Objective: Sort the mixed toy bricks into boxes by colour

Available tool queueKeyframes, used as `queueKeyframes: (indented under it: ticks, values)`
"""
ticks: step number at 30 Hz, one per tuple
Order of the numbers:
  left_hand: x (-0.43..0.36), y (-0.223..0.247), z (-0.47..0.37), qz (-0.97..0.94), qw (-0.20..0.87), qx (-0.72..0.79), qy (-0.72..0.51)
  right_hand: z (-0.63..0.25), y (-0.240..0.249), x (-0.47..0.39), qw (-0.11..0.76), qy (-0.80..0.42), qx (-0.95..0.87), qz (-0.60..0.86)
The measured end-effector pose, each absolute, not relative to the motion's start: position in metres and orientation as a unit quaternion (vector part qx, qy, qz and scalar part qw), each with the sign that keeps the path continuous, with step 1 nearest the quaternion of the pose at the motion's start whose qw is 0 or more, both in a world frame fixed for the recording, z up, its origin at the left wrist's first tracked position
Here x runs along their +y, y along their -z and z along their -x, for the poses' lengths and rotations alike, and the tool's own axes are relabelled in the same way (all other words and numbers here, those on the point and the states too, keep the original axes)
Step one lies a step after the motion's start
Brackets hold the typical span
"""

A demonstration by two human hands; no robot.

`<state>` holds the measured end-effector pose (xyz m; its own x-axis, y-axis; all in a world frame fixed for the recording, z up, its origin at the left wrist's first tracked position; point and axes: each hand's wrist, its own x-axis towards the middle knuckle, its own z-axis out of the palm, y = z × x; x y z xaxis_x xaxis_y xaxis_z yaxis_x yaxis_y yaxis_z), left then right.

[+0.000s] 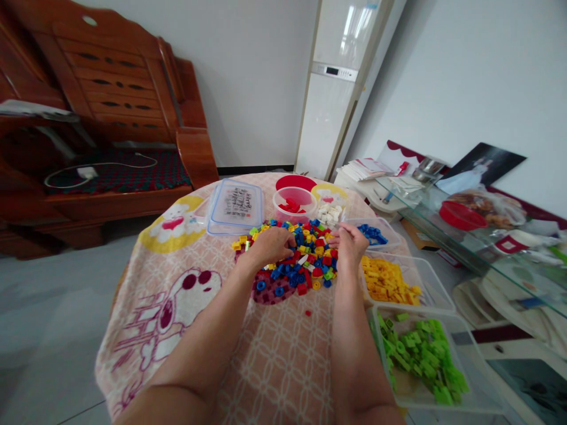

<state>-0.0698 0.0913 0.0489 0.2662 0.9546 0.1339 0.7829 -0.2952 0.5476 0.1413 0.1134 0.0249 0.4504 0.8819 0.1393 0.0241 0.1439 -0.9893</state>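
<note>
A mixed pile of toy building bricks (305,268) in red, blue, yellow, green and white lies mid-table. My left hand (273,243) reaches into its left side, palm down, with curled fingers touching the bricks. Whatever those fingers hold is hidden. Over the pile's right edge is my right hand (352,239), its fingers drawn together in a pinch; anything between them is too small to make out. Just beyond it sit white bricks (330,213) in a heap. Close to its right are clear boxes of blue bricks (372,234) and yellow bricks (385,280).
Nearer me on the right stands a clear box of green bricks (425,354). Behind the pile are a round tub (305,196) with red bricks, a red lid (296,182) and clear lids (234,203). A glass-topped table (500,248) adjoins on the right; a wooden bench (110,106) stands left.
</note>
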Motion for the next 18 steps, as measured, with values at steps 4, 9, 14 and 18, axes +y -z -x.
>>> queueKeyframes:
  ticks: [4,9,14,18]
  values:
    - [0.092,-0.051,0.072,-0.757,0.223,0.553,-0.268,-0.136,-0.030,0.108,0.603,-0.381,-0.467,0.523]
    - [0.093,-0.056,0.075,-0.719,0.270,0.531,-0.358,-0.125,-0.039,0.097,0.517,-0.462,-0.555,0.459]
    - [0.093,-0.054,0.073,-0.698,0.300,0.498,-0.419,-0.111,-0.038,0.093,0.501,-0.506,-0.571,0.407]
    - [0.094,-0.051,0.070,-0.692,0.323,0.485,-0.426,-0.105,-0.034,0.095,0.515,-0.518,-0.548,0.408]
